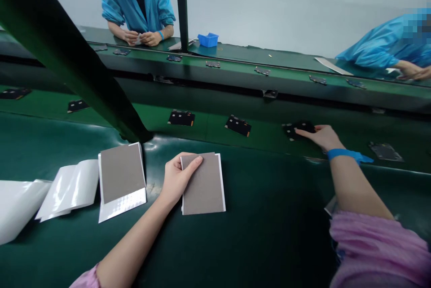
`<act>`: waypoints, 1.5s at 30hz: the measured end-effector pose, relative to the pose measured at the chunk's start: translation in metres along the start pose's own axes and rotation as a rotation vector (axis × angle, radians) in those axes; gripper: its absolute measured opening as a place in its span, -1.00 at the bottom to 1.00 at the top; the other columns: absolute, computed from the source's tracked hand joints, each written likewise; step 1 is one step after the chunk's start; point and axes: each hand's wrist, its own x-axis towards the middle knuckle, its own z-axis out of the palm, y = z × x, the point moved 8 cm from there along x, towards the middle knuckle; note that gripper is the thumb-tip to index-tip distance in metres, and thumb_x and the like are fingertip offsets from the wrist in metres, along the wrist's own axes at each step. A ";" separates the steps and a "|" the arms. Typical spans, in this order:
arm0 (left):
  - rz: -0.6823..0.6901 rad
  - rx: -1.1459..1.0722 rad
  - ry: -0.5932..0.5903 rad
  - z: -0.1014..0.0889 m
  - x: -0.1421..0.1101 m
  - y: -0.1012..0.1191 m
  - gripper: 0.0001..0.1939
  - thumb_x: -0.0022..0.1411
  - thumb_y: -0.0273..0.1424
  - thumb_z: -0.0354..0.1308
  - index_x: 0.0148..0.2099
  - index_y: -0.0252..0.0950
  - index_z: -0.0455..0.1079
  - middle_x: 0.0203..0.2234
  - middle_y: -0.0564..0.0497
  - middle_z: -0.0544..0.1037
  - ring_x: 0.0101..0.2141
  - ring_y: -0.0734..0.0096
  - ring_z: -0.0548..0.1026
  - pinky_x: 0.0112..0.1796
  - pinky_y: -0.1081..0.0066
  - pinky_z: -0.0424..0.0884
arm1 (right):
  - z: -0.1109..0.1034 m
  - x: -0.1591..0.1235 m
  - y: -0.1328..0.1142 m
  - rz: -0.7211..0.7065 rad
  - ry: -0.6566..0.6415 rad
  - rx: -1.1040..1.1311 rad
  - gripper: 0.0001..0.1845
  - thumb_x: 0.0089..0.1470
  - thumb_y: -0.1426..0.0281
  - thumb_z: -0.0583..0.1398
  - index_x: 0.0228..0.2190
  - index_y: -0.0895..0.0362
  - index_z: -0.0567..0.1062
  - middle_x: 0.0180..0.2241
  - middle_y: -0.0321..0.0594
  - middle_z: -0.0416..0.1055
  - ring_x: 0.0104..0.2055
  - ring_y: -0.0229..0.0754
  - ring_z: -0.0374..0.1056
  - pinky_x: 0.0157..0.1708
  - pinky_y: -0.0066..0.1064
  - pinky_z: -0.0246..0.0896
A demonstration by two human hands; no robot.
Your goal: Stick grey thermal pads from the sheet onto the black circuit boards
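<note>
My left hand (177, 178) grips a grey-brown square sheet with white backing (204, 189), thumb on top and fingers underneath, above the green table. My right hand (321, 137), with a blue band at the wrist, reaches across to the green strip beyond the table edge. Its thumb and fingers close on the near right edge of a flat black board (298, 129) with small light pads. Left of my left hand lies another grey-brown sheet (123, 173) on white backing.
More black boards (182, 118) lie spaced along the green strip (208, 133). A dark slanted post (101, 81) rises at left. White glossy sheets (72, 184) curl on the table. Two people in blue work opposite, near a blue bin (208, 40).
</note>
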 end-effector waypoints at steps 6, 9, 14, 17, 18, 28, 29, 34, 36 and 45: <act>0.026 -0.012 -0.009 0.001 0.000 0.002 -0.69 0.00 -0.15 0.30 -0.37 -0.32 0.50 -0.49 -0.01 0.55 -0.45 0.40 0.48 -0.48 0.50 0.36 | -0.021 -0.037 -0.040 -0.128 0.077 0.033 -0.62 0.01 0.32 0.24 -0.12 0.18 0.35 -0.14 0.05 0.42 -0.08 0.07 0.35 -0.15 -0.21 0.22; 0.040 -0.027 -0.022 0.002 0.000 0.004 -0.70 0.01 -0.15 0.30 -0.39 -0.32 0.49 -0.48 -0.01 0.55 -0.45 0.40 0.48 -0.47 0.49 0.36 | 0.006 -0.083 -0.089 -0.379 -0.165 0.178 -0.73 -0.03 0.20 0.25 -0.35 0.14 0.44 -0.24 0.01 0.45 -0.18 0.07 0.37 -0.21 -0.18 0.23; 0.066 -0.040 -0.063 0.005 0.001 0.002 -0.70 0.02 -0.15 0.31 -0.39 -0.32 0.48 -0.46 0.00 0.55 -0.44 0.43 0.48 -0.45 0.50 0.36 | 0.018 -0.192 -0.175 -0.845 -0.357 0.547 -0.69 0.11 0.09 0.13 -0.39 0.06 0.50 -0.25 -0.12 0.42 -0.23 -0.05 0.34 -0.36 -0.27 0.27; 0.093 -0.035 -0.091 0.007 0.001 0.003 -0.70 0.03 -0.15 0.31 -0.39 -0.32 0.49 -0.45 -0.01 0.56 -0.43 0.41 0.49 -0.45 0.49 0.37 | 0.018 -0.222 -0.200 -0.923 -0.439 0.561 -0.66 0.10 0.04 0.15 -0.42 0.04 0.51 -0.26 -0.14 0.36 -0.24 -0.07 0.33 -0.40 -0.29 0.27; 0.097 -0.033 -0.101 0.008 0.001 0.003 -0.70 0.03 -0.15 0.30 -0.39 -0.32 0.49 -0.45 -0.01 0.56 -0.43 0.41 0.49 -0.45 0.49 0.37 | 0.018 -0.225 -0.204 -0.935 -0.459 0.553 -0.65 0.09 0.03 0.16 -0.43 0.03 0.51 -0.26 -0.15 0.34 -0.23 -0.07 0.32 -0.39 -0.28 0.28; 0.109 -0.011 -0.137 0.010 0.001 0.005 -0.74 0.06 -0.18 0.30 -0.37 -0.29 0.51 -0.43 0.00 0.57 -0.41 0.40 0.51 -0.44 0.49 0.40 | 0.028 -0.222 -0.206 -0.952 -0.483 0.530 -0.58 0.05 -0.05 0.16 -0.49 0.03 0.50 -0.22 -0.13 0.29 -0.12 -0.02 0.29 -0.17 -0.19 0.28; 0.105 -0.014 -0.134 0.010 0.001 0.005 -0.75 0.06 -0.18 0.30 -0.37 -0.29 0.51 -0.44 0.00 0.57 -0.41 0.41 0.51 -0.44 0.50 0.40 | 0.028 -0.223 -0.206 -0.952 -0.484 0.535 -0.57 0.05 -0.05 0.16 -0.51 0.04 0.49 -0.23 -0.14 0.30 -0.14 -0.03 0.29 -0.19 -0.20 0.28; 0.075 -0.012 -0.133 0.009 0.001 0.003 -0.75 0.07 -0.19 0.30 -0.37 -0.29 0.50 -0.43 0.00 0.57 -0.42 0.43 0.51 -0.47 0.52 0.39 | 0.021 -0.183 -0.193 -0.850 -0.421 0.595 -0.59 0.02 -0.02 0.17 -0.50 0.06 0.47 -0.19 -0.12 0.34 -0.27 -0.10 0.31 -0.35 -0.26 0.26; 0.070 -0.002 -0.137 0.010 0.001 0.004 -0.75 0.07 -0.18 0.30 -0.38 -0.29 0.50 -0.43 0.00 0.57 -0.42 0.42 0.51 -0.47 0.52 0.39 | 0.019 -0.143 -0.174 -0.741 -0.328 0.602 -0.64 -0.04 0.03 0.23 -0.51 0.08 0.47 -0.14 -0.09 0.35 -0.22 -0.05 0.31 -0.29 -0.22 0.26; 0.065 0.041 -0.126 0.009 0.001 0.003 -0.75 0.06 -0.18 0.29 -0.38 -0.28 0.50 -0.44 -0.01 0.57 -0.42 0.40 0.51 -0.46 0.50 0.39 | 0.045 -0.034 -0.076 -0.253 -0.294 0.360 -0.86 -0.01 0.33 0.21 -0.53 0.12 0.46 -0.28 0.01 0.44 -0.22 0.04 0.31 -0.21 -0.16 0.16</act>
